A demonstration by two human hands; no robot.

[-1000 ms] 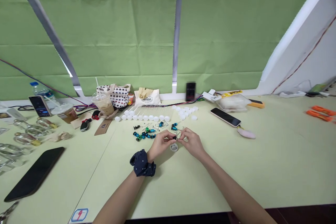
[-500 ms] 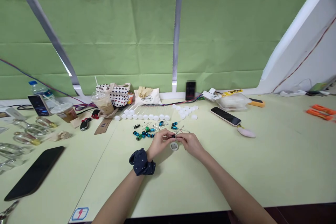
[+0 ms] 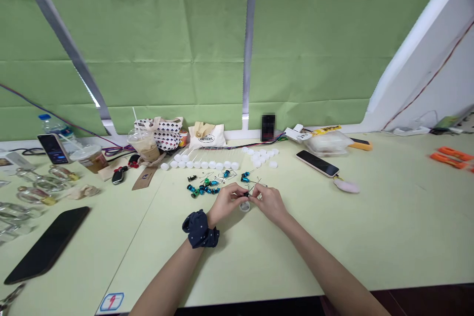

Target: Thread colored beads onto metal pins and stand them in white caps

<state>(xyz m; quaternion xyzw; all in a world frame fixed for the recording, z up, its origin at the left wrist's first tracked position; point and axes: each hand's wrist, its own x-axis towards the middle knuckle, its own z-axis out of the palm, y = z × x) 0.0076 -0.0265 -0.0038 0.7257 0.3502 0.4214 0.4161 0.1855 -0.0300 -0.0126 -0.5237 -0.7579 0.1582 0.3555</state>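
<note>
My left hand (image 3: pixel 225 202) and my right hand (image 3: pixel 268 201) meet over the table, both pinched on a small dark component with thin wire legs (image 3: pixel 247 193). A small white cap (image 3: pixel 244 206) lies on the table just under the fingertips. Just beyond my hands lie several small blue and green components (image 3: pixel 203 189) with wire leads. A row of white caps (image 3: pixel 202 164) and a cluster of white caps (image 3: pixel 261 155) sit farther back. A dark dotted scrunchie (image 3: pixel 200 229) is round my left wrist.
A phone (image 3: pixel 317 163) and a pink object (image 3: pixel 346 186) lie to the right, orange tools (image 3: pixel 450 159) at far right. At left lie a black phone (image 3: pixel 46 243), clear glass bottles (image 3: pixel 33 192), iced drinks (image 3: pixel 145 144), a car key (image 3: pixel 119 176). Bags (image 3: pixel 207 135) stand against the green wall.
Both hands stay pinched together on the small component; the fingers shift only slightly. The view drifts a little.
</note>
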